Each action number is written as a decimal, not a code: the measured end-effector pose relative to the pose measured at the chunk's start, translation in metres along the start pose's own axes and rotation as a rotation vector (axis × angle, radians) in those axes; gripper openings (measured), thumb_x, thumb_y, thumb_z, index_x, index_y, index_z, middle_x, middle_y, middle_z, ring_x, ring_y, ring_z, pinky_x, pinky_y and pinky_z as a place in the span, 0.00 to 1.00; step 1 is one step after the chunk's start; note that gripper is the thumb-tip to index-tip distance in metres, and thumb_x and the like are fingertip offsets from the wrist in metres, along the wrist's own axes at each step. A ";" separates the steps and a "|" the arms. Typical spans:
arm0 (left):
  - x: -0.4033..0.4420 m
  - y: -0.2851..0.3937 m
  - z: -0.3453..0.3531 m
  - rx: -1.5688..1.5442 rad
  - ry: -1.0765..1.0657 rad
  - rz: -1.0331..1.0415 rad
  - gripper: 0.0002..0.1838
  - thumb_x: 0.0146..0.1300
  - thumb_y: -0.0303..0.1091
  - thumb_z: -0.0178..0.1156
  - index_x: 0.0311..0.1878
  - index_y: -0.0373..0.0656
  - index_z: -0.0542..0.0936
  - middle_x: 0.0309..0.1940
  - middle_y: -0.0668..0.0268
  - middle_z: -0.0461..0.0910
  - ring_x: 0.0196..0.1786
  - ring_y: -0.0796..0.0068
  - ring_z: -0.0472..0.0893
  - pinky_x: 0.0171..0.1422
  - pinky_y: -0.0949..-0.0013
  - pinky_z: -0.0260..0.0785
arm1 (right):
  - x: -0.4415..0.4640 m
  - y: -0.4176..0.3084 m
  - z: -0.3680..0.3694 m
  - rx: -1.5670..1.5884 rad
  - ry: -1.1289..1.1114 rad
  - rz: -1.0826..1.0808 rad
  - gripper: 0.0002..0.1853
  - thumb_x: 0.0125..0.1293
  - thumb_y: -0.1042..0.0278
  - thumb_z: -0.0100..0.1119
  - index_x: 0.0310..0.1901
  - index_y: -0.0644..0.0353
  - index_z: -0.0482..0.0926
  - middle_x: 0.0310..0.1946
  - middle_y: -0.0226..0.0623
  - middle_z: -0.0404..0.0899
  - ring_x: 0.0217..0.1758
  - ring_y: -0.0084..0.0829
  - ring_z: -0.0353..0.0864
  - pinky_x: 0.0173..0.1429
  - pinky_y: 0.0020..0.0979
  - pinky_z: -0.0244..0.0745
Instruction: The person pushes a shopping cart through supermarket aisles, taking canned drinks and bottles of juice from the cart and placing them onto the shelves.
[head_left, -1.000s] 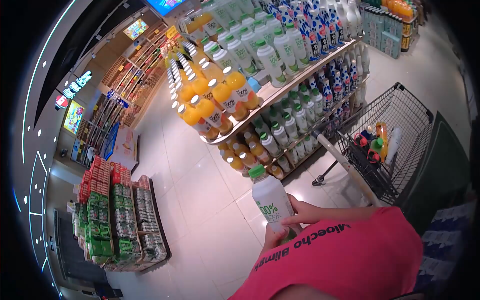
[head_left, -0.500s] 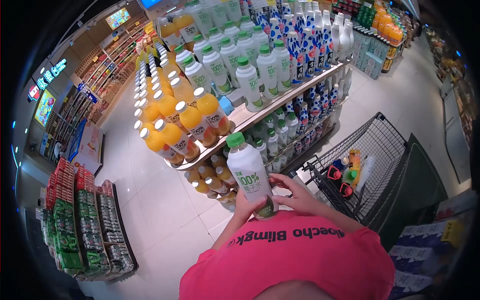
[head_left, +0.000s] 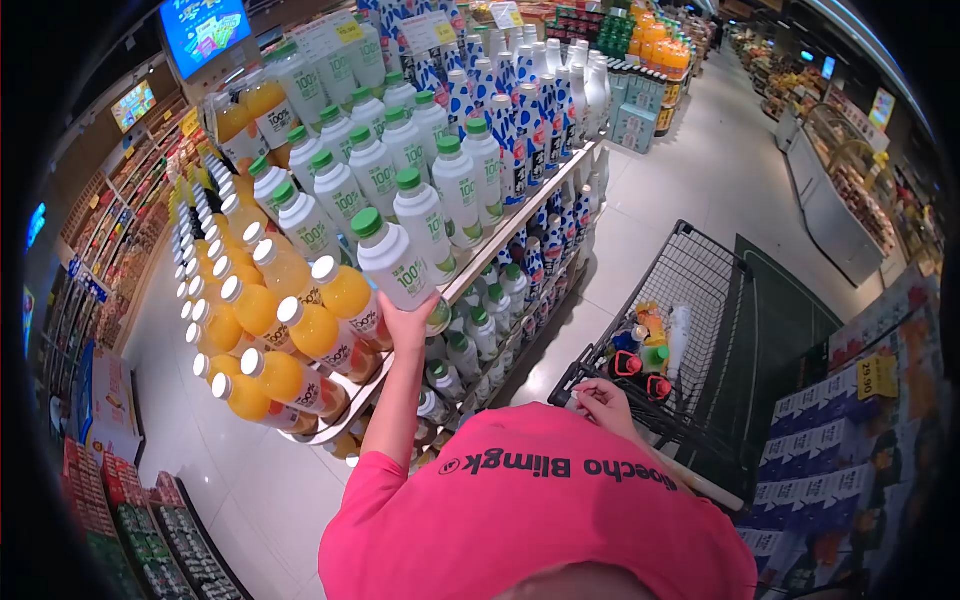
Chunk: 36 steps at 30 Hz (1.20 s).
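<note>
My left hand (head_left: 405, 318) is wrapped round the lower part of a white bottle with a green cap (head_left: 392, 262), held tilted at the shelf edge. Beside it stand matching green-capped bottles (head_left: 422, 222) and, to the left, orange juice bottles with white caps (head_left: 316, 328). My right hand (head_left: 603, 405) is by the handle end of the shopping cart (head_left: 700, 270), its fingers loosely curled with no object visible in them. In the cart lie an orange bottle, a green-capped bottle, a white one and red-topped items (head_left: 628, 364).
Blue-and-white bottles (head_left: 520, 140) fill the shelf's far part. Boxed goods with a price tag (head_left: 878, 377) are stacked at the right. A glass-fronted counter (head_left: 835, 185) stands at the back right, and packed red and green goods (head_left: 130, 510) at the lower left.
The bottle has moved from in front of my chest to the shelf edge in my left hand. My right hand has let go of it and moved right, beside the cart. The view has turned right.
</note>
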<state>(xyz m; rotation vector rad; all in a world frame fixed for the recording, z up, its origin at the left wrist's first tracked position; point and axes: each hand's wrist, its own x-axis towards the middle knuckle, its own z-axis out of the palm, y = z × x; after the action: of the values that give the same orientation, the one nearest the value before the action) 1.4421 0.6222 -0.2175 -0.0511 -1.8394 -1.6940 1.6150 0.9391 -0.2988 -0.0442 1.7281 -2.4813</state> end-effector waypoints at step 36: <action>0.032 -0.073 0.009 0.793 0.190 0.194 0.50 0.60 0.41 0.62 0.70 0.30 0.38 0.65 0.34 0.50 0.64 0.38 0.58 0.69 0.50 0.52 | 0.003 0.011 -0.003 0.164 0.061 -0.023 0.09 0.63 0.76 0.58 0.45 0.63 0.77 0.38 0.30 0.77 0.35 0.17 0.75 0.40 0.20 0.72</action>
<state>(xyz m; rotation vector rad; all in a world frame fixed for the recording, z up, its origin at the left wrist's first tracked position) 1.3810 0.6056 -0.2668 0.2433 -2.1416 -0.7288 1.6127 0.9379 -0.3101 0.0268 1.5471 -2.6582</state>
